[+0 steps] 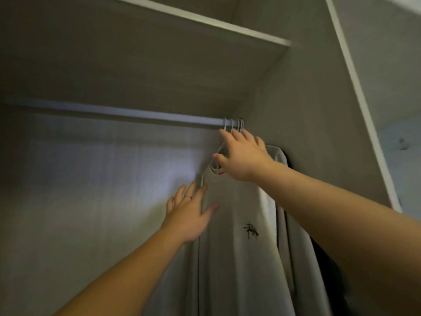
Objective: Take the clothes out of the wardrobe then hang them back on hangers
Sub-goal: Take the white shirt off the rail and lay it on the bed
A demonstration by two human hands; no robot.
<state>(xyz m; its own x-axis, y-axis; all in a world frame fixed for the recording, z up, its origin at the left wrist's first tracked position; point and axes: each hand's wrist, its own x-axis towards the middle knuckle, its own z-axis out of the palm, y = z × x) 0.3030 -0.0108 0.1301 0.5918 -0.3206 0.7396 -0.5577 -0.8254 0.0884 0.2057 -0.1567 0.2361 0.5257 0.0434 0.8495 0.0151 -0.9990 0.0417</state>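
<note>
Where the rail (114, 110) meets the wardrobe's right wall (307, 106), the pale T-shirt (230, 258) hangs from the cluster of white hanger hooks (234, 124). Its front is turned toward my camera, and a small dark print (250, 230) shows on the chest (there is a red mark at the neckline, too blurred for me to read). On my feed the right hand (243, 156) is raised at the shirt's collar, just below those hooks. Its fingers are straight and spread with the thumb out to the side, and they close on nothing, though I cannot tell whether the fingertips touch the hooks. The left hand (191, 213) is lower, at the shirt's edge on the left of the view. Its fingers are straight and loosely together, its thumb lies against the cloth, and it holds nothing. A thin ring (188, 197) sits on one finger. Behind the shirt, nearer the wall, hangs a second pale garment (293, 247), and past that something dark (323, 258) shows in the corner. The rail runs leftward across the grey back panel (91, 179), under a shelf (159, 65) whose pale front edge crosses the top of the view. All of it is dim and slightly smeared.
</note>
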